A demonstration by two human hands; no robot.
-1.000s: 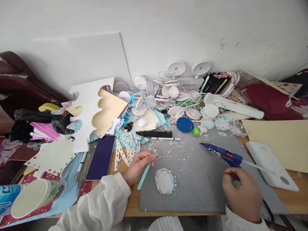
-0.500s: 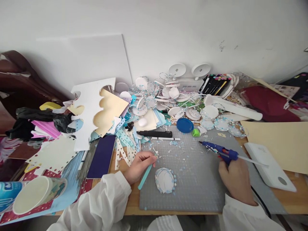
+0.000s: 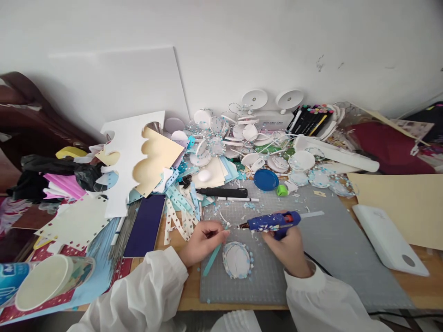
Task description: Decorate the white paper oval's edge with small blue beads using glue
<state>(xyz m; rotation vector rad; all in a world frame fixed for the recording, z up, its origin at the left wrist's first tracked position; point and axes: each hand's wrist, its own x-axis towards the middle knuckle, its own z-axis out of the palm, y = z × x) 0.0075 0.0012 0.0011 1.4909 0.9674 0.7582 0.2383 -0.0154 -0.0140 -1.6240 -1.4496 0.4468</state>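
Observation:
My left hand [image 3: 204, 242] is closed in a pinch on a teal strip [image 3: 212, 259], whose lower end slants down over the mat. A small whitish bit sits at the fingertips, too small to name. My right hand [image 3: 287, 246] grips a blue hot glue gun [image 3: 273, 222], its dark nozzle pointing left, close to the left fingertips. A clear glue stick [image 3: 312, 214] juts from the gun's back. Below the nozzle, a white disc [image 3: 238, 260] edged with small blue and white pieces lies flat on the grey cutting mat [image 3: 263, 288].
Behind the hands lie a black pen-shaped tool [image 3: 223, 192], a blue round lid [image 3: 266, 180] and a green sharpener-like piece [image 3: 281, 190]. Piled decorated discs [image 3: 218, 145] line the wall. A paper cup [image 3: 44, 281] stands left, and a white flat device [image 3: 389, 240] lies right.
My right hand has brought the glue gun leftward, from the mat's right side to near my left fingertips. My left hand still pinches the strip, shifted slightly.

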